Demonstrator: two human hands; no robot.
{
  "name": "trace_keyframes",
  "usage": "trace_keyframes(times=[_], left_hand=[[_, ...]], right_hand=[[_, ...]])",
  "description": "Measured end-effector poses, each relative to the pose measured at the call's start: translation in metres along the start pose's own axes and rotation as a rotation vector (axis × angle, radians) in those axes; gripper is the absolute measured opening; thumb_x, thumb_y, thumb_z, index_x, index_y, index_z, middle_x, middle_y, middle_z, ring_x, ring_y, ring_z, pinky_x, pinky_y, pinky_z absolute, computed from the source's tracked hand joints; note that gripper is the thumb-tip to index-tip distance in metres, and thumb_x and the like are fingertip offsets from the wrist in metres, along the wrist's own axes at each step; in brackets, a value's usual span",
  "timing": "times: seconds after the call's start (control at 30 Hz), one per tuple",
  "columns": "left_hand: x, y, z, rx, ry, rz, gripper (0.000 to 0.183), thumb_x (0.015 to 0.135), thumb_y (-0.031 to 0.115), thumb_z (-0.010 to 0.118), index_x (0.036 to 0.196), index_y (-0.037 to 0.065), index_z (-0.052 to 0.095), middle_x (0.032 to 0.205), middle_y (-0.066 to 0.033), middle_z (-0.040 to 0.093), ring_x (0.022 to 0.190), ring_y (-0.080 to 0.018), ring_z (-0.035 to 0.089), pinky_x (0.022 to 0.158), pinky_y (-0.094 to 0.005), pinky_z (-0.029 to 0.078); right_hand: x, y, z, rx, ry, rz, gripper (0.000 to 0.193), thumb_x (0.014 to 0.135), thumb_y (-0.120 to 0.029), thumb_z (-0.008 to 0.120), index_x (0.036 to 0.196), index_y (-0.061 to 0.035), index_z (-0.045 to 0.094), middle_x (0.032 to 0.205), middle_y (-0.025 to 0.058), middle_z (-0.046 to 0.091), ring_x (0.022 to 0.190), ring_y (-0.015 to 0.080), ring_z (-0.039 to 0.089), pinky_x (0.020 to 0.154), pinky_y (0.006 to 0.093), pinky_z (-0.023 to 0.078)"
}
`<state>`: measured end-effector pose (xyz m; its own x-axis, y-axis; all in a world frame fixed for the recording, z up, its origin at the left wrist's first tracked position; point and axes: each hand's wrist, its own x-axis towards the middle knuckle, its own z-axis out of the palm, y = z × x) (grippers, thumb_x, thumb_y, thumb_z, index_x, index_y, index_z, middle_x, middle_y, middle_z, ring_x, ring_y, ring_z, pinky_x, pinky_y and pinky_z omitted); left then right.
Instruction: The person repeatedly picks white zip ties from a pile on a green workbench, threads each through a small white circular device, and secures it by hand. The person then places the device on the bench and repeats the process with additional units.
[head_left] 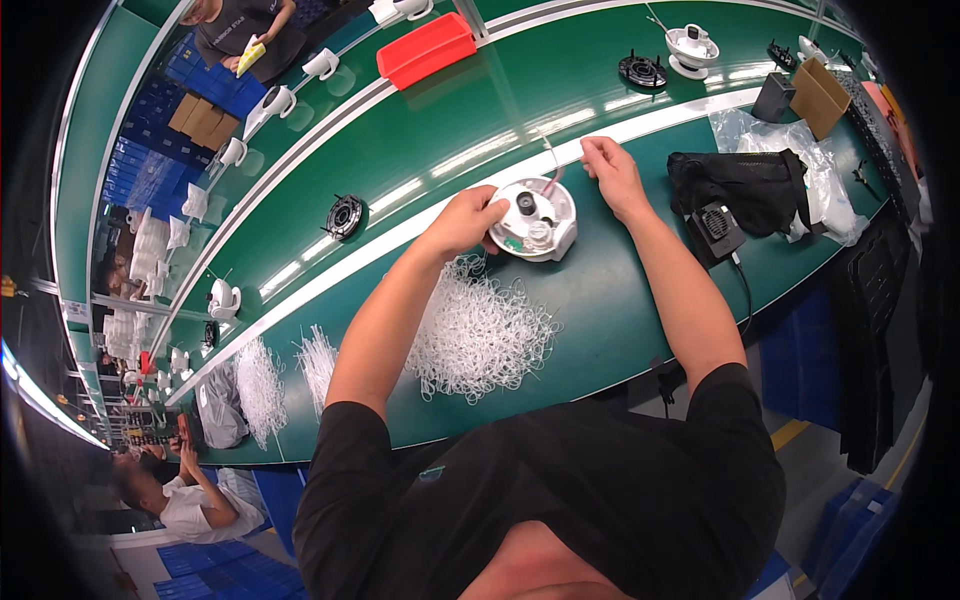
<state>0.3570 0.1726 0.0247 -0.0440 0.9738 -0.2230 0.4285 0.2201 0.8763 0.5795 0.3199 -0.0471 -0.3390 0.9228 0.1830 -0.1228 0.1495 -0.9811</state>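
Observation:
My left hand [467,219] grips the left rim of a round white device housing [555,228], its thumb on top and its fingers against the side. Inside the housing sit a black round lens-like part, a clear round piece and a bit of green. A thin pale cable [552,160] rises from its far side. To the right of it, apart from the housing, my right hand [614,178] has its fingers curled together; whatever they may pinch is too small to make out. A heap of white looped strands [480,335] lies on the green bench below my left wrist.
Beyond the white strip, the green conveyor [420,170] carries black round parts [344,217] and white devices [692,48]. A red bin [427,50] stands farther back. On the right lie a black bag [735,185], a small black fan-like box [716,232] and clear plastic. Other people work beyond and at left.

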Motion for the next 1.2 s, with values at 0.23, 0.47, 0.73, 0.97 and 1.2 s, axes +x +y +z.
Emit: trace_keyframes(times=[0.23,0.47,0.73,0.97,1.2], left_hand=[[0.051,0.014,-0.022,-0.465,0.206,-0.093,0.029,0.099,0.014,0.049,0.115,-0.01,0.052,0.107,-0.0207,0.064,0.089,-0.0306,0.07,0.076,-0.0371,0.062],[0.112,-0.02,-0.053,-0.812,0.593,-0.141,0.032,0.102,0.012,0.046,0.119,-0.015,0.043,0.116,-0.0271,0.057,0.094,-0.0359,0.067,0.076,-0.0389,0.063],[-0.004,-0.026,-0.041,-0.532,0.41,-0.043,0.027,0.094,0.023,0.065,0.104,0.0,0.058,0.096,-0.0115,0.065,0.074,-0.0209,0.068,0.058,-0.0306,0.054],[-0.19,-0.09,-0.082,-0.043,0.815,-0.02,0.024,0.087,0.022,0.074,0.088,0.0,0.065,0.076,-0.0056,0.065,0.063,-0.0113,0.062,0.056,-0.0278,0.052],[-0.28,-0.165,-0.158,0.454,1.047,-0.436,0.022,0.081,0.026,0.076,0.086,0.005,0.072,0.082,-0.0123,0.072,0.078,-0.0268,0.07,0.073,-0.0384,0.054]], right_hand=[[-0.008,0.003,0.006,-0.223,0.021,-0.069,0.029,0.095,-0.023,0.063,0.113,-0.001,0.064,0.085,0.0067,0.067,0.078,0.0131,0.061,0.072,0.0276,0.049],[-0.006,0.005,0.007,-0.24,-0.056,-0.107,0.018,0.093,-0.016,0.065,0.104,-0.0007,0.067,0.087,0.0045,0.068,0.08,0.0111,0.061,0.073,0.0261,0.05],[0.006,0.032,-0.016,-0.264,-0.093,-0.136,0.017,0.096,-0.016,0.064,0.107,-0.0035,0.068,0.088,-0.0008,0.063,0.079,0.008,0.056,0.07,0.0225,0.045],[0.016,0.049,-0.021,-0.229,-0.121,-0.124,0.019,0.098,-0.018,0.062,0.11,-0.0038,0.068,0.083,-0.0036,0.059,0.072,0.0044,0.049,0.065,0.0182,0.039],[0.013,0.044,-0.017,-0.401,-0.123,-0.183,0.02,0.097,-0.018,0.064,0.108,-0.0021,0.068,0.084,-0.0034,0.06,0.07,0.0038,0.049,0.06,0.0191,0.039]])
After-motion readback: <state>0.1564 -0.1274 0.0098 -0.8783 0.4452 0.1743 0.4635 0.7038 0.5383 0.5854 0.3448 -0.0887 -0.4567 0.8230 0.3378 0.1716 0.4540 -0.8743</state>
